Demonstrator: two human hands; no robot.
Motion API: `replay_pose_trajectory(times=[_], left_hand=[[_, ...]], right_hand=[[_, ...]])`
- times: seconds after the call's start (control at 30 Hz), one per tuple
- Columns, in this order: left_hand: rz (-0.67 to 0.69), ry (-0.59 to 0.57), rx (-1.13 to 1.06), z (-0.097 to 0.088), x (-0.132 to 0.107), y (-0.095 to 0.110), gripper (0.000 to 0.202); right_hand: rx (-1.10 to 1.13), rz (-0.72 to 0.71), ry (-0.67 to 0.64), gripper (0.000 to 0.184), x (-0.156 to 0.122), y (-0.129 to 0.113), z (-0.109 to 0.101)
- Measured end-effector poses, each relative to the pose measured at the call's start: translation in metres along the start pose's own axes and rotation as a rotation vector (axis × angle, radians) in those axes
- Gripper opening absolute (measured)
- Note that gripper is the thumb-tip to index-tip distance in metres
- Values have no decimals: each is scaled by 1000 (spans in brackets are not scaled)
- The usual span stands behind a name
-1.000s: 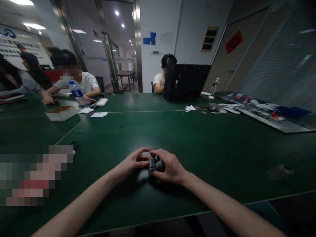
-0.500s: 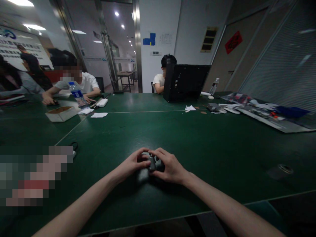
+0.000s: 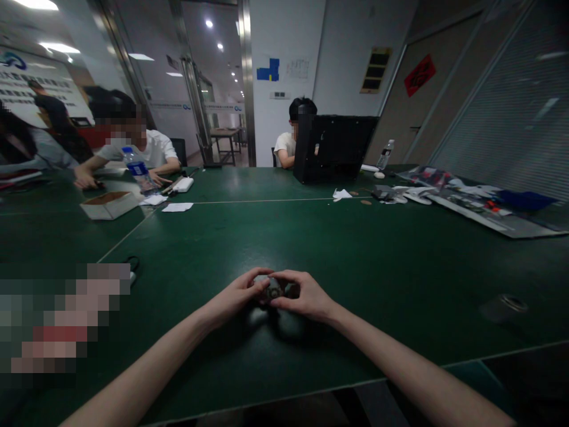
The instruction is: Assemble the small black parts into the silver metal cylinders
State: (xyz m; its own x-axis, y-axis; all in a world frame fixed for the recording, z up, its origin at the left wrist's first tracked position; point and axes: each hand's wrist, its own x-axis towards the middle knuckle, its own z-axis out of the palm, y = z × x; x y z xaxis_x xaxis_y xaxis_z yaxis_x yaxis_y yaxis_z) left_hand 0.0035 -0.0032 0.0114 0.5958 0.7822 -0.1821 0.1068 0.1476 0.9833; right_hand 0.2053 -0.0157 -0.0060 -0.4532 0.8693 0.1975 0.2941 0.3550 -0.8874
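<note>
Both hands meet over the green table (image 3: 284, 237) just in front of me. My left hand (image 3: 237, 296) and my right hand (image 3: 302, 296) are closed together round a small dark grey metal part (image 3: 272, 290), which shows between the fingertips. The part is held just above the table top and is mostly hidden by the fingers, so its shape is unclear.
A round metal piece (image 3: 511, 305) lies to the right. A cable end (image 3: 132, 267) lies to the left. Farther off are a cardboard box (image 3: 109, 204), a water bottle (image 3: 137, 169), a black case (image 3: 333, 148) and clutter (image 3: 466, 198). People sit at the far side.
The part has been turned in my fingers: earlier it stood upright between them, now it lies lower and more covered. Both hands have drawn slightly closer together.
</note>
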Motion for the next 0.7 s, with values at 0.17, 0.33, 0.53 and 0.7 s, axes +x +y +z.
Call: replay_pose_trajectory(times=[0.17, 0.33, 0.53, 0.7], left_hand=[[-42, 16, 7, 2, -1, 3, 49], [-17, 11, 46, 0, -1, 1, 47], [3, 7, 50, -2, 2, -1, 53], [100, 54, 177, -3, 4, -1, 57]], right_hand=[[211, 64, -80, 50, 3, 8, 3], [61, -1, -38, 52, 0, 3, 0], [-172, -181, 15, 53, -3, -1, 0], [-169, -225, -24, 56, -4, 0, 2]])
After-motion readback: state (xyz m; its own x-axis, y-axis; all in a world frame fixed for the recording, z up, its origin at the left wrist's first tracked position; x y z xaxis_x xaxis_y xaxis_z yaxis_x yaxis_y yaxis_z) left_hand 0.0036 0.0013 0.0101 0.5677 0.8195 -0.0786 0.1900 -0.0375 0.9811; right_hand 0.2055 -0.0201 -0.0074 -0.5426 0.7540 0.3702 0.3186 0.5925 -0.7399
